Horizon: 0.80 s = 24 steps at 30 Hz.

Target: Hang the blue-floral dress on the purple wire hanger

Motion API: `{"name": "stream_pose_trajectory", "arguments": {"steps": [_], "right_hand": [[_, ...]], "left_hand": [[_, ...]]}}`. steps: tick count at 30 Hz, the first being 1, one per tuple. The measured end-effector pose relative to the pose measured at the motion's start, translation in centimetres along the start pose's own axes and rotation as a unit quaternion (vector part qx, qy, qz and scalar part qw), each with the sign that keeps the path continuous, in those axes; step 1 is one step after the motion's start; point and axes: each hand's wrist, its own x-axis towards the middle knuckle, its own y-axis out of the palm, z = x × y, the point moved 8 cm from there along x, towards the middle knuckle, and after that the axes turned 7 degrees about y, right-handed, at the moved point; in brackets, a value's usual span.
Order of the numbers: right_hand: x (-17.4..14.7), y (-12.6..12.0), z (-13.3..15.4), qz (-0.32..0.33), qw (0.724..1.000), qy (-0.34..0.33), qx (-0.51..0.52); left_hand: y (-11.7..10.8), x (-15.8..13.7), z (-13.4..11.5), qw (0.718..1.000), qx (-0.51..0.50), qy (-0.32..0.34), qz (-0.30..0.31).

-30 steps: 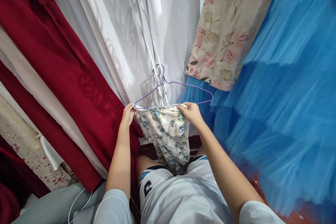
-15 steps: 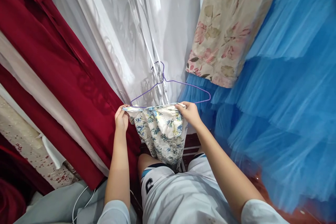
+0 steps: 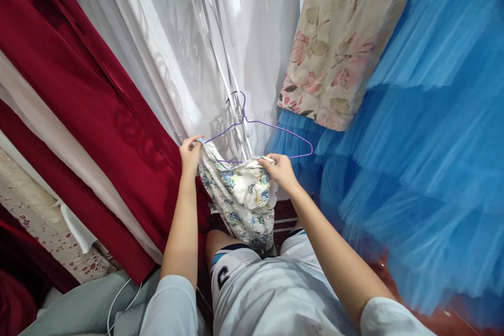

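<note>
A cream garment with blue and yellow flowers (image 3: 240,199) hangs down between my two hands. My left hand (image 3: 190,153) pinches its upper left edge, raised around the left end of a purple hanger (image 3: 281,127). My right hand (image 3: 279,169) pinches the garment's top edge nearer the middle, just below the hanger's lower bar. The hanger's hook is at white straps that hang in front of white cloth. The hanger's right end sticks out bare past my right hand; its left end is partly covered by the garment.
Dark red gowns (image 3: 98,110) hang at the left, white cloth (image 3: 263,37) behind the hanger. To the right are a pink-flowered beige garment (image 3: 334,58) and a layered blue tulle dress (image 3: 425,131). Grey cloth with a white cord (image 3: 114,294) lies at lower left.
My left hand has risen and moved slightly right, drawing the garment's left edge up over the hanger's left end. My right hand stays nearly in place, still pinching the top edge.
</note>
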Motion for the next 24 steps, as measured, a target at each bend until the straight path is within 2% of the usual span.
{"name": "stream_pose_trajectory", "arguments": {"steps": [3,5,7,9,12,14,16,19,21,23,24], "right_hand": [[-0.4,0.6,0.1,0.016,1.000,0.004,0.009],[-0.8,0.4,0.5,0.030,0.999,-0.008,0.012],[-1.5,-0.8,1.2,0.023,0.999,-0.038,0.018],[-2.2,-3.6,1.7,-0.034,0.997,-0.070,0.028],[-2.6,-9.3,1.8,-0.168,0.982,-0.088,0.024],[-1.6,-12.4,2.1,-0.204,0.975,-0.089,-0.025],[0.5,-14.3,3.0,-0.172,0.976,-0.094,-0.095],[3.7,-15.8,4.7,-0.055,0.985,-0.084,-0.140],[4.9,-15.5,5.3,0.057,0.994,-0.026,-0.087],[5.0,-13.8,5.2,0.165,0.984,0.068,0.001],[4.8,-12.8,5.2,0.190,0.975,0.107,0.043]], "left_hand": [[4.4,0.8,-4.0,0.987,0.102,0.090,0.082],[6.1,0.6,-5.0,0.980,0.133,0.097,0.112],[6.5,0.3,-4.7,0.979,0.153,0.071,0.117],[5.9,-0.2,-3.8,0.980,0.156,0.042,0.113],[4.7,-1.0,-3.2,0.989,0.112,0.034,0.092],[4.1,-1.3,-3.3,0.994,0.071,0.041,0.079],[4.0,-1.3,-3.4,0.994,0.047,0.045,0.087],[3.7,-0.9,-2.4,0.994,0.010,0.020,0.104],[2.8,-0.7,-0.3,0.993,-0.061,-0.052,0.084],[2.1,-1.4,2.3,0.979,-0.141,-0.137,0.050],[1.9,-1.9,3.5,0.969,-0.173,-0.170,0.036]]}}
